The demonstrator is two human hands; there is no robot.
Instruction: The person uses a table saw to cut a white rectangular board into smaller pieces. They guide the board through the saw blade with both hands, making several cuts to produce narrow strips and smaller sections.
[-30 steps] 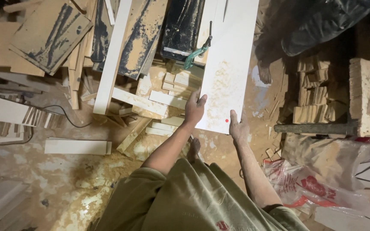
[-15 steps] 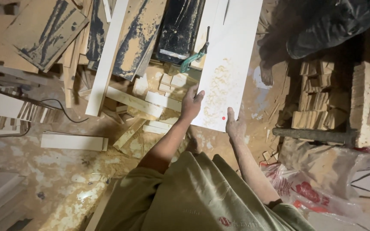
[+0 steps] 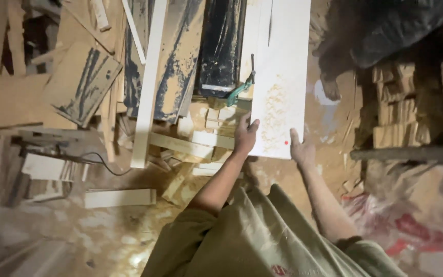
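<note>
Red dot sticker (image 3: 286, 142): small, round, red; near the lower edge of the white board (image 3: 282, 77), between the left hand (image 3: 244, 135) and the right hand (image 3: 301, 150).
Printed sack (image 3: 411, 241): at about 4 o'clock, crumpled, whitish with red markings, too blurred to make out.
Signs: none in view.
Screens: none in view.

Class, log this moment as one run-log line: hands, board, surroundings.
left hand: grips board's near left edge | right hand: on near right corner | board: white, sawdust-strewn | clamp: green, beside it
</note>
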